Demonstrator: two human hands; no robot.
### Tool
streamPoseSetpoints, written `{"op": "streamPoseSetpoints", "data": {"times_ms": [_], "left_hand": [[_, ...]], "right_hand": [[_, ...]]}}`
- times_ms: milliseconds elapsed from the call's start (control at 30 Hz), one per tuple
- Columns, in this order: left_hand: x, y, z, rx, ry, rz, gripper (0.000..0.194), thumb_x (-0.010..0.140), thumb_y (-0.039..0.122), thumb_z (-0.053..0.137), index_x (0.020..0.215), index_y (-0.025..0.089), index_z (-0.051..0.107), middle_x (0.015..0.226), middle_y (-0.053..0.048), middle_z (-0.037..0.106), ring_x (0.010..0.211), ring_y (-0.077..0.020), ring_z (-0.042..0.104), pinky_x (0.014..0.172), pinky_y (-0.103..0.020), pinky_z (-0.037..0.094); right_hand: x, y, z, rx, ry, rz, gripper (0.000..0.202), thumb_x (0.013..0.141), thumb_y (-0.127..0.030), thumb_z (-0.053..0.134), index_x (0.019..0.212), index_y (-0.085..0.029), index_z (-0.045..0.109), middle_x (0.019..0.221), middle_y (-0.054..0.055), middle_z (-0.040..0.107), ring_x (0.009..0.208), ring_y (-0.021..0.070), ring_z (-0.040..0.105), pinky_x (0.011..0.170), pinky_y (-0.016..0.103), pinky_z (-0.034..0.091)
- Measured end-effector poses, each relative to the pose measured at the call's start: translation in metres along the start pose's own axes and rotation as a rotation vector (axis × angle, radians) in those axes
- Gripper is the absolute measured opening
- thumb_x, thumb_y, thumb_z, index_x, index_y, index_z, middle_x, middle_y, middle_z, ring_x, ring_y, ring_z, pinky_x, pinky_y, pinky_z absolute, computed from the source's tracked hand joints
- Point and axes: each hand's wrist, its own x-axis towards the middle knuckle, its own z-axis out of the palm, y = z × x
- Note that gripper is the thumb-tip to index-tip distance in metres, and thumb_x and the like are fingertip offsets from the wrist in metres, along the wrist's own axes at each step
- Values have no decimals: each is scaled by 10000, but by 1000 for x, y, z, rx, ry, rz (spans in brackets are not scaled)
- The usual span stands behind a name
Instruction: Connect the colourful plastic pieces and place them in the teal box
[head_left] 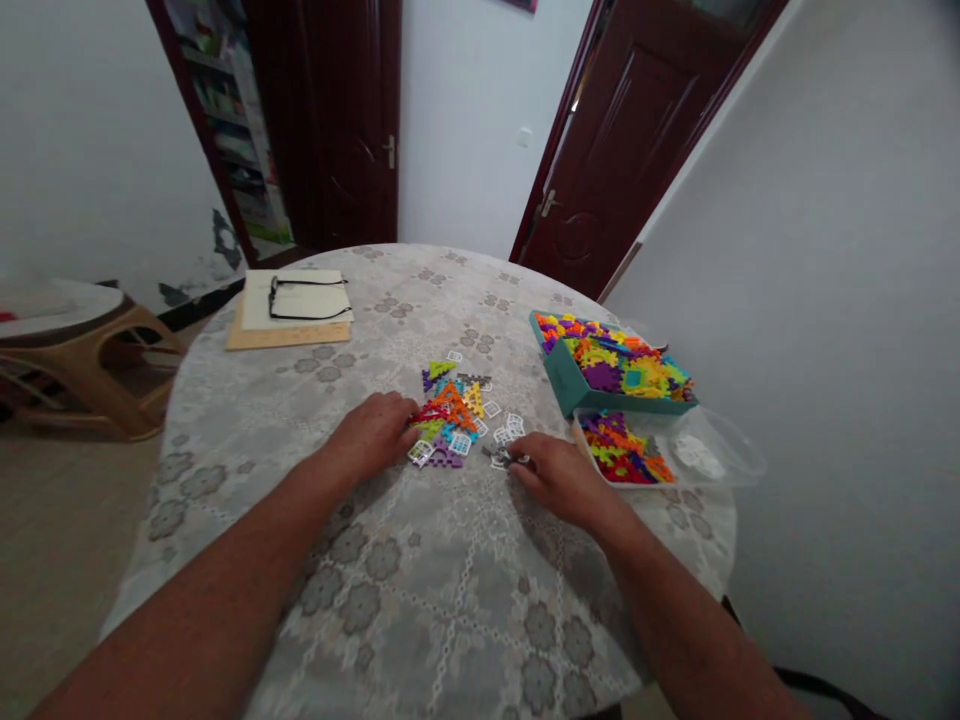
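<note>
A heap of flat, notched plastic building pieces point(452, 402) in orange, red, blue, green, yellow and purple lies mid-table. My left hand point(381, 428) rests at the heap's left edge, fingers curled but thumb and forefinger apart, fingertips against the red and green pieces. To the right of the heap, my right hand point(553, 468) pinches a small grey building piece point(496, 455) just over the cloth. Small white window-shaped pieces point(514, 425) lie between the hands. A purple arched piece point(447, 455) sits at the heap's near side.
On the right, a teal box point(559, 375) full of colourful pieces stands behind a clear plastic tray point(626, 485) with more pieces. Black-framed glasses point(309, 318) lie on papers point(255, 300) at the far left. A patterned cloth point(450, 600) covers the round table.
</note>
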Motion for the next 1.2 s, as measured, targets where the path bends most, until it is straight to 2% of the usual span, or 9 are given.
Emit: {"op": "streamPoseSetpoints", "data": {"times_ms": [233,400,567,700,833,933,1000,1100,1200], "left_hand": [[-1,5,-2,-19,18,-5,296,970,402,567,1080,218,771,1041,-149,739,991,-319,659,880,-418,488],[-1,7,-6,-34,7,-14,268,959,349,561,1044,212,774,1034,-149,743,998,-315,662,906,-430,495],[-5,14,-15,-76,-25,-28,251,947,396,668,1109,220,745,1099,-134,744,1051,-306,676,926,-404,493],[-12,27,-22,-24,-108,-26,436,857,454,791,1222,236,696,1184,-141,732,1092,-338,667,899,-415,504],[-16,35,-20,6,-189,-4,342,872,367,758,1175,227,683,1182,-145,728,1042,-330,678,839,-401,504],[-15,30,-16,-72,-186,14,319,884,303,720,1192,246,660,1211,-119,744,1058,-304,685,840,-378,498],[-14,26,-14,-110,-173,25,292,888,273,692,1178,253,664,1187,-101,757,1034,-287,689,831,-368,493],[-13,22,-13,-127,-163,49,196,911,277,656,1101,243,687,1107,-84,756,958,-258,679,793,-348,479],[-11,26,-12,-101,-127,74,253,907,342,706,1135,233,702,1155,-101,726,1035,-273,654,857,-365,478]], "right_hand": [[1,6,8,22,41,21,214,953,-261,712,1161,-216,732,1077,89,724,984,231,694,861,326,494],[2,10,17,81,38,41,255,941,-228,688,1195,-211,695,1058,75,710,946,218,677,854,328,496],[3,14,24,147,142,34,220,902,-222,654,1122,-221,647,1094,79,687,965,228,661,865,343,508],[4,9,25,204,192,87,224,886,-221,624,1109,-227,601,961,50,696,841,219,644,770,322,490],[5,-1,24,276,215,87,122,911,-239,589,1033,-239,589,851,12,674,739,194,615,704,302,463],[6,-5,24,329,210,68,55,941,-275,592,985,-241,593,776,-14,638,683,177,591,663,289,441],[6,-5,26,358,214,61,99,950,-289,609,1033,-236,615,780,-17,642,664,168,584,645,284,433],[6,-5,29,410,245,5,292,969,-283,615,1255,-226,624,920,14,701,680,157,600,652,283,458],[8,-3,33,402,280,-93,253,991,-277,611,1231,-221,669,967,42,712,739,167,624,713,299,495]]}}
